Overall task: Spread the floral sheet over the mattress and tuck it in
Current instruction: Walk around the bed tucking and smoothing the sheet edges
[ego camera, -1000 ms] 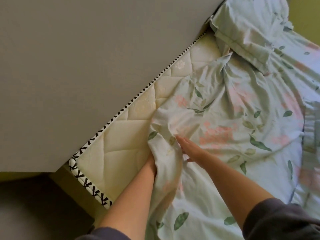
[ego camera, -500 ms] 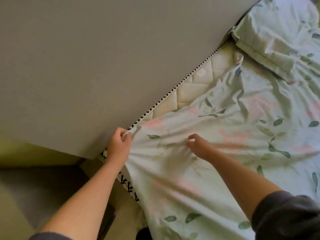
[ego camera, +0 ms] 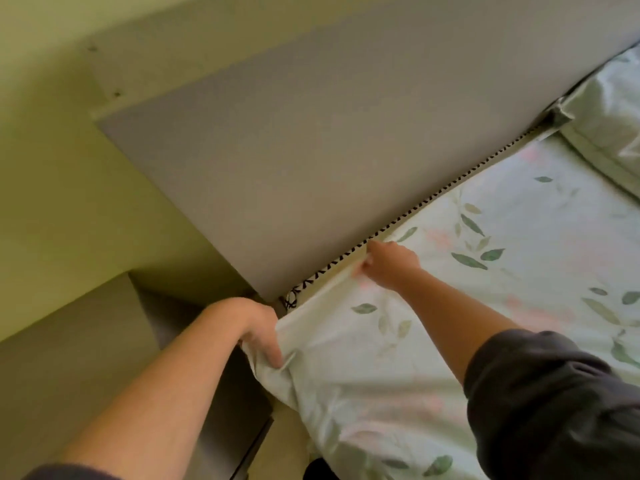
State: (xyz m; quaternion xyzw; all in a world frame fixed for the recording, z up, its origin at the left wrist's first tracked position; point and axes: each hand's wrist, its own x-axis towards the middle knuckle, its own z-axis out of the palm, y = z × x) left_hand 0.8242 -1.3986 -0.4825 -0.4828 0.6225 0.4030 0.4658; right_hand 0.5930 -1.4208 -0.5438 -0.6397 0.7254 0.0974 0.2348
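Floral sheet point(ego camera: 457, 299) lies spread over the mattress point(ego camera: 333, 274), beside the grey panel point(ego camera: 311, 150). Left hand point(ego camera: 259, 336) grips its corner, fingers curled round the cloth. Right hand point(ego camera: 391, 260) sits at the sheet's edge, fingers bent; whether it is pinching or pressing, I cannot tell.

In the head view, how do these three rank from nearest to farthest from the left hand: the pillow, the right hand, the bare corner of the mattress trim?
1. Mattress trim corner, just beyond the left hand, which grips the floral sheet.
2. Right hand, farther along the sheet's edge.
3. Pillow, far at the upper right.
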